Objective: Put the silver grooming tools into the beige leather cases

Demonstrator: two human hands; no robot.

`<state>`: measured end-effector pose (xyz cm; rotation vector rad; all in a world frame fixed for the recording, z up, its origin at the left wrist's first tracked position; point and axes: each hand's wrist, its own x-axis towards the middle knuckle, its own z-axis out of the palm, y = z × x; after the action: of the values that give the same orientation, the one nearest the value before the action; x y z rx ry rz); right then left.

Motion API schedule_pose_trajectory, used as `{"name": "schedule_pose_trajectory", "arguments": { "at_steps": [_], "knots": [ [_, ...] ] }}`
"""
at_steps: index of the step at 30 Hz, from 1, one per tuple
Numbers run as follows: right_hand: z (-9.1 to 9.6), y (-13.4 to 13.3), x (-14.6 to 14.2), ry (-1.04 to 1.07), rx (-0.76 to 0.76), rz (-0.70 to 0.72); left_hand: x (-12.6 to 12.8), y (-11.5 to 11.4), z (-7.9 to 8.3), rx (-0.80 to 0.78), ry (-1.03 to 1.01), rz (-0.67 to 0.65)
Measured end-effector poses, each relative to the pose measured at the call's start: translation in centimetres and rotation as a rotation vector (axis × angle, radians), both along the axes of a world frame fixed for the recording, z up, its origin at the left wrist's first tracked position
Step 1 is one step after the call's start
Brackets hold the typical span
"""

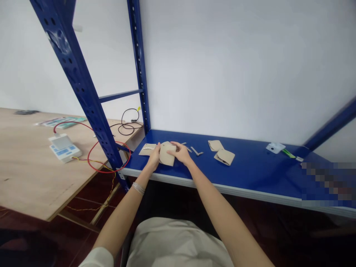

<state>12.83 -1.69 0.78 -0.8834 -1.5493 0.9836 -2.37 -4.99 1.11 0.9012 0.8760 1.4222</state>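
Note:
Between my two hands a beige flat pouch-like piece [167, 154] is held up over the blue shelf. My left hand [154, 157] grips its left edge, thumb along the side. On its right edge my right hand [181, 152] is closed, with the thumb across the front. Behind my left hand lies another beige piece [147, 149] with a pale strip on it. Small metal strips [197, 151] lie just right of my right hand. Farther right, a folded beige piece [215, 145] touches or overlaps a second folded piece [224, 157].
The blue shelf [258, 170] has upright posts [80, 85] at its left. A small white device [275, 148] with a green strap lies at right. On the wooden table [33, 159] at left are a white-and-blue device [65, 149], a red cable [90, 163] and a black cable [126, 128].

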Motion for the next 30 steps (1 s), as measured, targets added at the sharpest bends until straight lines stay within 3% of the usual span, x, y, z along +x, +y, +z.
{"name": "schedule_pose_trajectory", "arguments": {
  "at_steps": [4, 9, 14, 30],
  "knots": [
    [0.1, -0.3, 0.0, -0.065, 0.055, 0.024, -0.1, 0.0, -0.5, -0.011, 0.144, 0.053],
    [0.0, -0.1, 0.0, -0.092, 0.071, -0.046, -0.2, 0.2, -1.2, 0.032, 0.315, 0.168],
    [-0.2, 0.1, -0.2, -0.067, 0.104, -0.057, 0.0, -0.4, -0.6, 0.061, 0.424, 0.135],
    [-0.1, 0.0, 0.0, -0.149, 0.067, -0.009, 0.3, -0.5, -0.6, 0.058, 0.457, 0.135]
  ]
}}
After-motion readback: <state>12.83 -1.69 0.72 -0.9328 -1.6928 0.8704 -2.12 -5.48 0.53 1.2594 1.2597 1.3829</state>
